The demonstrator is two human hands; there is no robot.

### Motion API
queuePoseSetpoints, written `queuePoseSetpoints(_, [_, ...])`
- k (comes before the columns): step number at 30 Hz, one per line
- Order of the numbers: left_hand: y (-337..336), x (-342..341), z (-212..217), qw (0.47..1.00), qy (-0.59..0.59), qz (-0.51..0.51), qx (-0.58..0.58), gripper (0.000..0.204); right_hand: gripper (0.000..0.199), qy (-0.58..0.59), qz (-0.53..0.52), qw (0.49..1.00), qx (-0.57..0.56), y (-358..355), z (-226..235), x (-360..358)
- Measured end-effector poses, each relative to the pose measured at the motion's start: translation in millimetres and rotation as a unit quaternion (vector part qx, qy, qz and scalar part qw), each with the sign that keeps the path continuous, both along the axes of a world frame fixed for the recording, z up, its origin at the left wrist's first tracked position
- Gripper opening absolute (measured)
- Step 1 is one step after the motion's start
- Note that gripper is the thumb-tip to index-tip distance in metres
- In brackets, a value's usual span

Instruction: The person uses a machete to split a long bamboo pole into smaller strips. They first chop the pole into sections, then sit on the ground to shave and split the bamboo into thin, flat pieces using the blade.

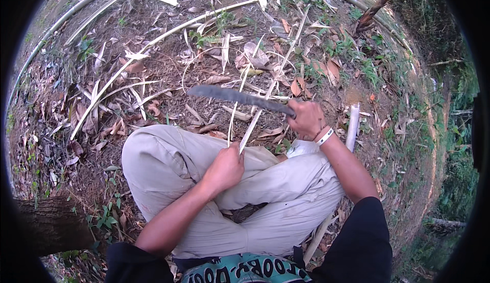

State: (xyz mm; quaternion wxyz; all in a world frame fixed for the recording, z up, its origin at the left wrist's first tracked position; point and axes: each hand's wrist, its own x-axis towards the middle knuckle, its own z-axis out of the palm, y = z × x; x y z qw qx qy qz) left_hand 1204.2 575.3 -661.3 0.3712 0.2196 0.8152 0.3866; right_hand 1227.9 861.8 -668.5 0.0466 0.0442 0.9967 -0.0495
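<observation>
My right hand (306, 119) is closed round the handle of a machete, and its long dark blade (235, 96) points left, held across the strips in front of my legs. Over my lap, my left hand (226, 166) grips the near ends of two pale split bamboo strips. The wider strip (253, 125) runs up and to the right, under the blade. A thinner strip (233, 119) rises more steeply beside it, also passing beneath the blade. Whether the blade touches either strip, I cannot tell.
Dry leaves and shavings litter the soil. A long pale strip (153, 43) lies at the left. Beside my right forearm is a pale bamboo piece (352, 127). A tree trunk (53, 224) stands at lower left, and a brown stump (372, 15) at upper right.
</observation>
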Motion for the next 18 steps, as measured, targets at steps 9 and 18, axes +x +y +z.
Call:
queuePoseSetpoints(9, [-3.8, -5.1, -2.0, 1.0, -0.007, 0.013, 0.009, 0.025, 0.022, -0.01, 0.019, 0.998, -0.061, -24.2, 15.3, 8.8])
queuePoseSetpoints(18, [9.7, -1.7, 5.3, 1.0, 0.008, -0.018, 0.007, 0.023, 0.027, 0.044, -0.168, 0.985, 0.015, 111.1, -7.9, -10.5])
